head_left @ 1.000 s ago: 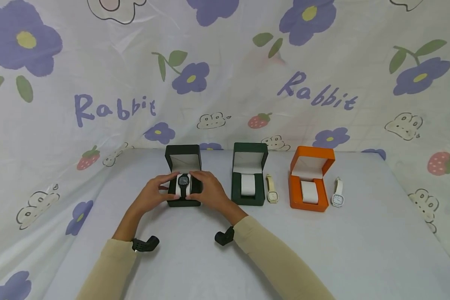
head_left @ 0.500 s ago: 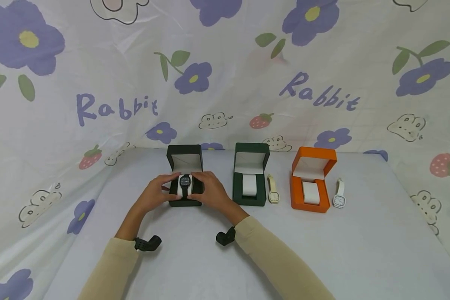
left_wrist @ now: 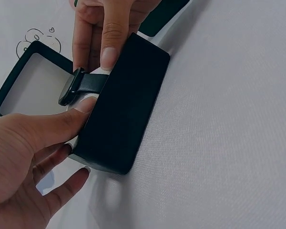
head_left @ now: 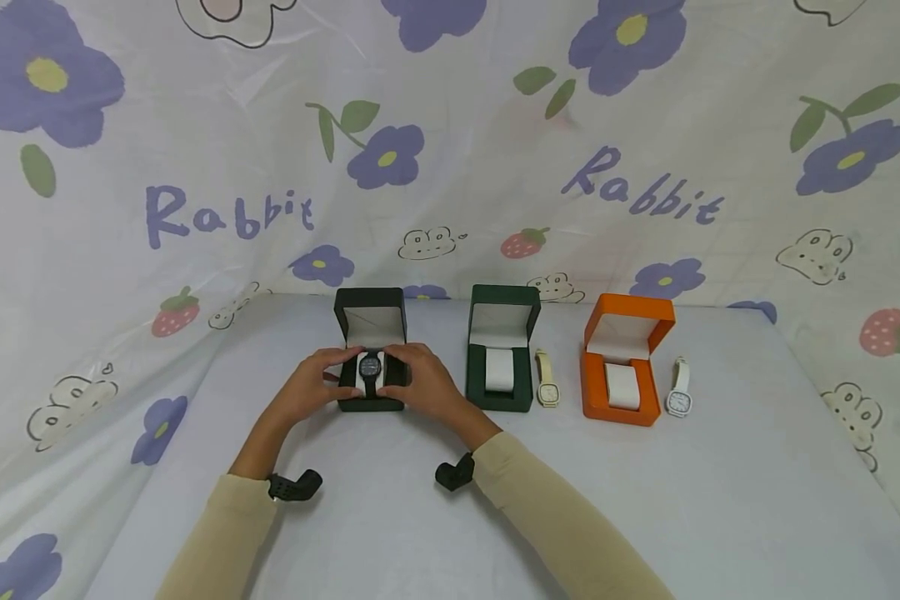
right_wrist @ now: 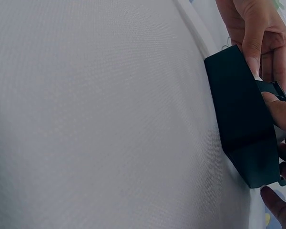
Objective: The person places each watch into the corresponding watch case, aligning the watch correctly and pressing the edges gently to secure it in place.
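In the head view, the left hand [head_left: 307, 387] at nine o'clock and the right hand [head_left: 423, 383] at three o'clock grip the sides of a white cushion [head_left: 382, 379] between thumb and fingers. Round it sits a black watch [head_left: 370, 367] with a dark face and a narrow strap. The cushion is within the base of a squarish black box [head_left: 371, 406], whose lid stands open at twelve o'clock, lined in smooth white. At three o'clock from there, a dark green box [head_left: 499, 402] stands open round a plump, rounded white pad [head_left: 499, 371], with a yellow watch [head_left: 547, 392] lying just beside it. Farther along at three o'clock, an orange box [head_left: 619, 415] sits slightly turned, holding a similar pad, and a white watch [head_left: 678, 402] lies near it. Pale cloth [head_left: 390, 517] covers the table.

In the left wrist view, the left hand reaches in from eight o'clock, its thumb pressed on the cushion beside the flat, smooth strap; the right hand comes from twelve. The thick disc of the watch shows edge-on, and the cloth has a fine weave.

In the right wrist view, the box's plain, hard-edged wall lies toward three o'clock, the left hand at one o'clock; the right hand is partly cut off by the frame.
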Demonstrator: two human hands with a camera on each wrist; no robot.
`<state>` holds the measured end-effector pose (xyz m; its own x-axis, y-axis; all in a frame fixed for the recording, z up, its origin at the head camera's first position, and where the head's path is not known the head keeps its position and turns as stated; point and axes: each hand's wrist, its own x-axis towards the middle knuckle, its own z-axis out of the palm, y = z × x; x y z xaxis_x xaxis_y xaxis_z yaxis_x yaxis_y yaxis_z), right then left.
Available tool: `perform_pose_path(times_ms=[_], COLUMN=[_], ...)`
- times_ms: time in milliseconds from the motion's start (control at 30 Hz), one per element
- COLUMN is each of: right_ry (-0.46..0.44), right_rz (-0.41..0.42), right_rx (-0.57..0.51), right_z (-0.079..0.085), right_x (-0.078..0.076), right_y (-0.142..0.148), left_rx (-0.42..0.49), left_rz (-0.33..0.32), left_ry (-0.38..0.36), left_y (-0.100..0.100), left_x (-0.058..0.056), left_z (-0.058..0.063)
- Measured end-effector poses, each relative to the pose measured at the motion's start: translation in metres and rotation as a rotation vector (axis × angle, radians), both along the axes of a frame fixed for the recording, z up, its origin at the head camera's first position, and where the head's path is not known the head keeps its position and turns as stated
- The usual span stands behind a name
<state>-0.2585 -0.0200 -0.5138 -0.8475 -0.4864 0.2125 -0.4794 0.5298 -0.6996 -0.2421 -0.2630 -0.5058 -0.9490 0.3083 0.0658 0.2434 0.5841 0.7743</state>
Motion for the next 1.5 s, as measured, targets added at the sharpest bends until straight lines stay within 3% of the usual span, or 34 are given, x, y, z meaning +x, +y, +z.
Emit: perform_pose_path(times_ms=[200,367,467,600,667,833,1000,1167,1333,1500], right_ry=[0.009,0.073,0.164,0.234,0.229,0.201,0.089,-0.050,-0.120,-0.180], right_rz=[0.006,-0.067,-0.142,-0.211,-0.232,-0.249,-0.211,-0.161,-0.087,-0.088], right_rx=[-0.031,-0.288,-0.451,-0.541,-0.552,-0.526,-0.474,-0.457,-0.407,-0.355], right_z=[0.003,0.012,0.022,0.040,0.049,0.063,0.074,0.080,0.080,0.075], right_x=[0.001,0.000,-0.005,-0.014,-0.017,-0.025,-0.026,-0.029,-0.035,-0.039], right_y=[0.001,0.004,0.005,0.007,0.008,0.009,0.007,0.003,0.001,0.000], left_rx=[0.001,0.086,0.178,0.278,0.303,0.326,0.315,0.252,0.189,0.169], left_rz=[-0.004,0.003,0.032,0.047,0.046,0.041,0.022,0.003,0.023,0.051], left_ry=[0.010,0.022,0.048,0.101,0.102,0.026,-0.036,-0.073,-0.082,-0.114], left_y=[-0.001,-0.008,-0.013,-0.017,-0.018,-0.017,-0.017,-0.015,-0.014,-0.014], left_x=[0.001,0.005,0.011,0.016,0.018,0.022,0.022,0.023,0.020,0.019], left_z=[0.000,-0.005,-0.009,-0.013,-0.014,-0.015,-0.018,-0.019,-0.022,-0.021])
